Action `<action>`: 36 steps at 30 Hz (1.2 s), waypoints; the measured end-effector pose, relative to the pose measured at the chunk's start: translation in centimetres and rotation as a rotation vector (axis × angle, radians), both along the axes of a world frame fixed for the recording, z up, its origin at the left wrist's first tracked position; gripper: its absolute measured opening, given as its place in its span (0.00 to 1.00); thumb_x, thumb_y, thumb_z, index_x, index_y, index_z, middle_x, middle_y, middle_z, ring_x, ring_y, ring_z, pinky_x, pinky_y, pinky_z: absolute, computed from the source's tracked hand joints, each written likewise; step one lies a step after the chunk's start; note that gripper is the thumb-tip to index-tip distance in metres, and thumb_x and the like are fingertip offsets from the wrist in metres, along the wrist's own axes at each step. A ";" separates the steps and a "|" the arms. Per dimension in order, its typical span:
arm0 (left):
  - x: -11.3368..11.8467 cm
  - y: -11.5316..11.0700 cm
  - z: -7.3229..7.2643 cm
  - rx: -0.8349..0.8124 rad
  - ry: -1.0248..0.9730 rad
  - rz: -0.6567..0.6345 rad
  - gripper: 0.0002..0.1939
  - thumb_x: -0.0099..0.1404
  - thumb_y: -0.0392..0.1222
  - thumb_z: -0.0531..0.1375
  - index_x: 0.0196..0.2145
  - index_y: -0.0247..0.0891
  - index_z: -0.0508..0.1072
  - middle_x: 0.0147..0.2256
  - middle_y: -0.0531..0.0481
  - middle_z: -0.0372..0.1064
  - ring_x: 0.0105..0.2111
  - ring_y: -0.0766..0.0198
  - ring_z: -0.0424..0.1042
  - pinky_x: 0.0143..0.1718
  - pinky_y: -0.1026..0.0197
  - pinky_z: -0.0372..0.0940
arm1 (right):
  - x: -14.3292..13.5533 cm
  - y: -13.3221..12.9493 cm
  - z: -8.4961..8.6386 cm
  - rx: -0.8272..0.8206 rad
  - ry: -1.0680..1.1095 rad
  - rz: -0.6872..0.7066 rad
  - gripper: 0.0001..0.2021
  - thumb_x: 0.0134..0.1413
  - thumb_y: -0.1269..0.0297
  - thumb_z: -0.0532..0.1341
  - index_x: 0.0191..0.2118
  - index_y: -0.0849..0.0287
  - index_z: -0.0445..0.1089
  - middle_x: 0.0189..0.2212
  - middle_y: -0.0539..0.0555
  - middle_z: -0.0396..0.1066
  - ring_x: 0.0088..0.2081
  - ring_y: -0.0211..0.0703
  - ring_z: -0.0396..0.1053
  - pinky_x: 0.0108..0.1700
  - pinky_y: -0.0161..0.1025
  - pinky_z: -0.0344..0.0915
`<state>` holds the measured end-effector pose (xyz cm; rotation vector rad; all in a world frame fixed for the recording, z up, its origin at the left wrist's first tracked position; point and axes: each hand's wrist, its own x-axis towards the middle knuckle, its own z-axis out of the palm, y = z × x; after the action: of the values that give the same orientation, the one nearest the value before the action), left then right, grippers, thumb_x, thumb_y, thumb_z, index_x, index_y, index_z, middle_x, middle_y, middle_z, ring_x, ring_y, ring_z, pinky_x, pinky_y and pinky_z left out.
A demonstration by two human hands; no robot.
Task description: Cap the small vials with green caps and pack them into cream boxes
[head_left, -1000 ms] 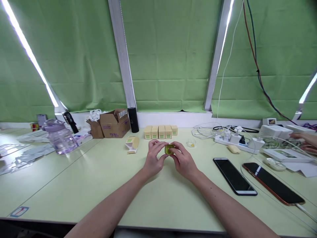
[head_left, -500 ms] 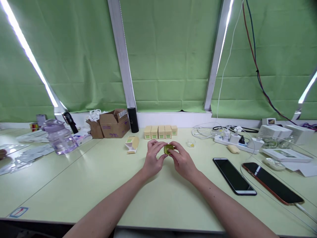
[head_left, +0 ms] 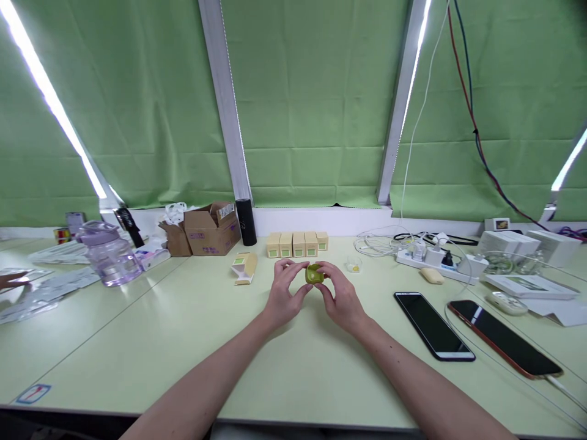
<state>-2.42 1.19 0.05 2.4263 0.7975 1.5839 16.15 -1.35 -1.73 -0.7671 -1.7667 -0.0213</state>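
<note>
Between my two hands is a small green case [head_left: 314, 274], its hollow side facing me. My left hand [head_left: 285, 293] grips its left edge with thumb and fingers. On the right edge, my right hand [head_left: 342, 296] holds it the same way. Behind the hands stands a row of several small cardboard boxes [head_left: 298, 244] with green labels. An opened small box [head_left: 244, 268] lies to the left of my left hand. Right of my right hand lies a small clear packet [head_left: 353, 264] with something yellow inside.
Two phones [head_left: 434, 326] and a power strip [head_left: 440, 265] with cables are on the right. A purple bottle [head_left: 110, 253], a cardboard carton [head_left: 213, 231] and a black cylinder [head_left: 246, 222] stand left. Another person's hand [head_left: 13, 280] is at the far left.
The right fingertips have moved out of the green case's hollow to its right edge, and more of its inside shows. The other person's hand reaches further in at the left.
</note>
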 end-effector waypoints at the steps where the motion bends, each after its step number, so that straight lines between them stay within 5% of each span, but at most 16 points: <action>1: 0.0 0.0 0.0 -0.010 0.000 -0.006 0.22 0.69 0.38 0.62 0.60 0.44 0.70 0.50 0.42 0.74 0.53 0.49 0.63 0.56 0.39 0.66 | -0.1 0.0 0.0 -0.020 0.027 0.006 0.13 0.69 0.69 0.55 0.56 0.54 0.64 0.57 0.63 0.70 0.59 0.52 0.71 0.57 0.53 0.74; 7: -0.2 0.0 -0.2 -0.056 0.003 -0.016 0.20 0.71 0.35 0.56 0.59 0.43 0.70 0.51 0.39 0.71 0.57 0.49 0.61 0.57 0.40 0.66 | -0.4 0.1 0.2 -0.190 0.229 0.054 0.10 0.71 0.59 0.54 0.50 0.56 0.69 0.51 0.61 0.75 0.46 0.48 0.77 0.46 0.46 0.77; 12: -0.1 0.1 -0.5 -0.060 0.040 -0.009 0.22 0.70 0.32 0.57 0.60 0.42 0.69 0.48 0.40 0.72 0.56 0.50 0.62 0.56 0.42 0.67 | -0.2 0.3 0.2 -0.384 0.322 0.062 0.14 0.71 0.51 0.54 0.41 0.55 0.67 0.35 0.53 0.76 0.31 0.42 0.75 0.35 0.39 0.73; 27: 0.1 0.2 -0.7 -0.076 0.113 0.052 0.31 0.63 0.31 0.66 0.61 0.46 0.68 0.38 0.47 0.74 0.48 0.50 0.61 0.51 0.46 0.66 | -0.3 0.1 0.3 -0.577 0.388 0.087 0.24 0.66 0.37 0.52 0.34 0.54 0.66 0.22 0.50 0.72 0.23 0.43 0.72 0.27 0.37 0.66; 36: 0.3 -0.2 -0.3 -0.060 0.186 0.003 0.28 0.65 0.35 0.65 0.61 0.46 0.68 0.49 0.44 0.74 0.53 0.49 0.59 0.55 0.44 0.63 | -0.2 0.0 0.5 -0.612 0.384 0.069 0.26 0.64 0.34 0.53 0.30 0.53 0.65 0.19 0.48 0.70 0.20 0.42 0.68 0.24 0.37 0.63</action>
<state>-2.07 1.03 -0.28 2.5565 0.8653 1.3288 15.98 -1.36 -1.20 -1.0593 -1.4286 0.6964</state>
